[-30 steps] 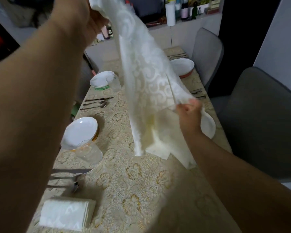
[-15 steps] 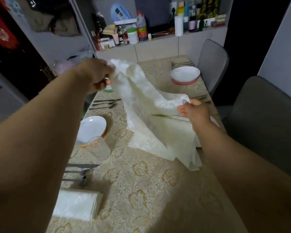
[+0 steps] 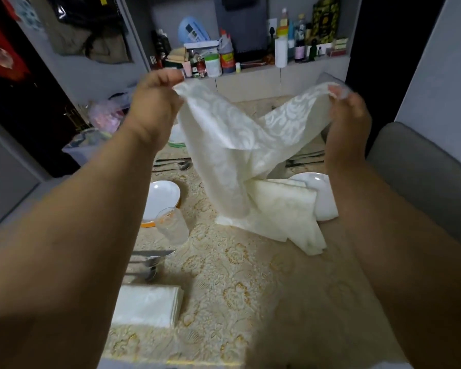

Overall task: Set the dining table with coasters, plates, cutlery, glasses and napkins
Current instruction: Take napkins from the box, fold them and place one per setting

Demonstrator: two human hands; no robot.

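- I have both hands raised over the middle of the counter (image 3: pixel 250 283), each gripping a top corner of the unfolded napkin (image 3: pixel 234 145).
- My left hand (image 3: pixel 155 110) has its fingers curled round the napkin's left corner, pinching the cloth at the fingertips.
- My right hand (image 3: pixel 349 115) pinches the opposite corner, at about the same height, near the counter's right edge.
- The napkin sags between the two hands in a deep fold; its lower part trails down and lies bunched on the counter, overlapping the right plate (image 3: pixel 321 187) by the right edge.
- By the left edge I see the left plate (image 3: pixel 160 198), white with an orange rim beneath it, and a clear glass (image 3: pixel 171 226) standing just in front of it, touching or almost touching its rim.
- Nearer me along the left edge lie a knife and spoon (image 3: pixel 149 258), then a folded napkin (image 3: pixel 147 306) close to the near left corner.
- Further up the left edge lies more cutlery (image 3: pixel 171 163), and a second set (image 3: pixel 304 158) lies by the right edge beyond the right plate, partly hidden by the cloth.
- A grey chair (image 3: pixel 421 177) stands beside the right edge.
- A shelf (image 3: pixel 250 67) crowded with bottles and jars runs behind the far end of the counter.
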